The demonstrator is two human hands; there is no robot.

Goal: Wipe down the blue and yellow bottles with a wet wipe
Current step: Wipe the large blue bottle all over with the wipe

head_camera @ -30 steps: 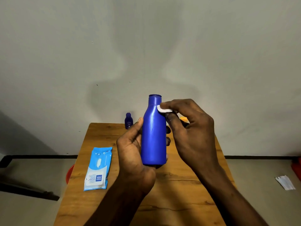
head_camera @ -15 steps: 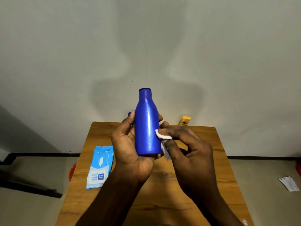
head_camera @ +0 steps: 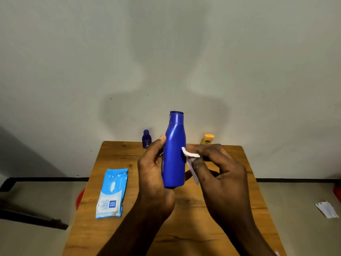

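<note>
Upright above the middle of the wooden worktop (head_camera: 129, 156), the blue bottle (head_camera: 174, 150) stands with its long axis near vertical, cap up and leaning slightly toward the wall, base down toward the palm. The left hand (head_camera: 154, 174) grips its lower body, thumb up along the left side and fingers curled round behind. The right hand (head_camera: 219, 172) pinches a folded white wet wipe (head_camera: 191, 159) between thumb and fingertips, pressing it against the bottle's right side at mid-height. At the far edge against the wall stand a small dark blue bottle (head_camera: 146, 139), left, and the yellow bottle (head_camera: 208, 139), right, both upright and well apart. A light blue wet wipe pack (head_camera: 112, 193) lies flat near the left edge. Bare wood lies open near the front edge, between the forearms and on the right side.
</note>
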